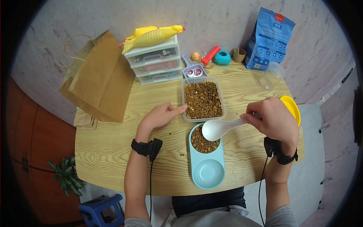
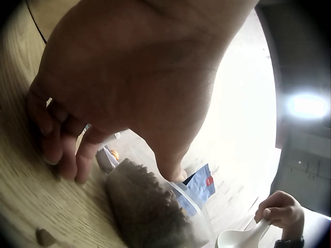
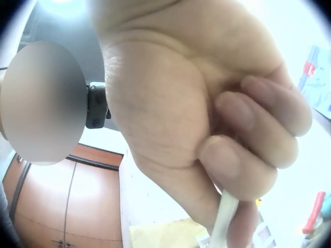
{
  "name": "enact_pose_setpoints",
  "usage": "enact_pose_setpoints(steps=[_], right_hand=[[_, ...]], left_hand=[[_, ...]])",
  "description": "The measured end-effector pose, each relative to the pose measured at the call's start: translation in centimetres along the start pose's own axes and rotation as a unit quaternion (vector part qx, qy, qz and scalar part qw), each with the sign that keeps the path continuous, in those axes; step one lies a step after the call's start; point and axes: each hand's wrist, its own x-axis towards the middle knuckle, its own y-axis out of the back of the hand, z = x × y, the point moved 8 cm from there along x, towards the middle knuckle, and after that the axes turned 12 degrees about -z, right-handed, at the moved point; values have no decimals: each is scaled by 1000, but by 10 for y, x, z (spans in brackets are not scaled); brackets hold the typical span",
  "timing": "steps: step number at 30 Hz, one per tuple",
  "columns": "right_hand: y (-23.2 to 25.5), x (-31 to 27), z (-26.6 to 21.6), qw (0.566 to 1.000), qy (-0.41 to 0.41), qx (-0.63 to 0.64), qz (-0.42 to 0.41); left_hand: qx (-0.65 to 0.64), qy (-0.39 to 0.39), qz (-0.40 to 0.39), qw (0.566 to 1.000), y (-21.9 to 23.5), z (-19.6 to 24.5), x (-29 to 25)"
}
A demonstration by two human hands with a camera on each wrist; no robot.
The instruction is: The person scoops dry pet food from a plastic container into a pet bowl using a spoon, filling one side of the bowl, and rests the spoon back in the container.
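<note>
My right hand (image 1: 273,120) grips the handle of a white scoop (image 1: 216,128), whose bowl hangs turned over above the kibble-filled near-top cup of a light blue double pet bowl (image 1: 207,172). In the right wrist view the fingers (image 3: 243,165) curl round the white handle (image 3: 223,219). My left hand (image 1: 162,115) rests on the table with fingertips touching the left wall of a clear tub of kibble (image 1: 202,99). The left wrist view shows the thumb against the tub's rim (image 2: 189,199). The blue bowl's near cup is empty.
A brown paper bag (image 1: 99,77) lies at the left. A small drawer unit (image 1: 154,60) with a yellow rubber chicken (image 1: 153,36) stands behind. A blue food bag (image 1: 269,38), clear cup (image 1: 272,75), yellow lid (image 1: 292,108) and stray kibble (image 1: 177,148) sit around.
</note>
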Motion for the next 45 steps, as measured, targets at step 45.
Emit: enact_pose_setpoints(steps=[45], right_hand=[[-50,65,47,970,-140,187,-62]], left_hand=[[39,14,27,999,1,16,-7]])
